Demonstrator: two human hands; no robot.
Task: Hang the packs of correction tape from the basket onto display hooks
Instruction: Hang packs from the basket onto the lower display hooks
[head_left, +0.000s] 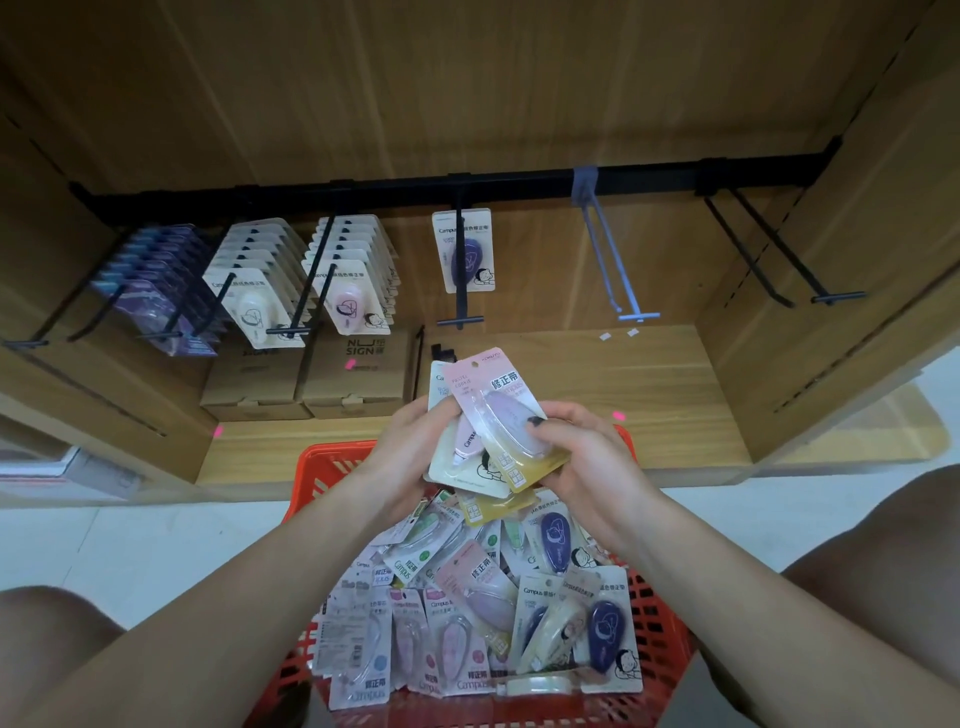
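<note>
Both hands hold a small stack of correction tape packs (488, 415) above the red basket (332, 457). My left hand (415, 441) grips the stack's left side from behind. My right hand (576, 447) pinches its right side, thumb on the blister of the front pink pack. The basket is full of several loose packs (467, 613) in pink, green, purple and cream. On the black rail (363, 189), the left hooks carry rows of packs (260, 286); one hook holds a single purple pack (464, 249).
An empty pale hook (613, 260) and two empty black hooks (779, 249) hang at the right of the rail. Two brown cartons (353, 374) stand on the wooden shelf under the full hooks. My knees flank the basket on the white floor.
</note>
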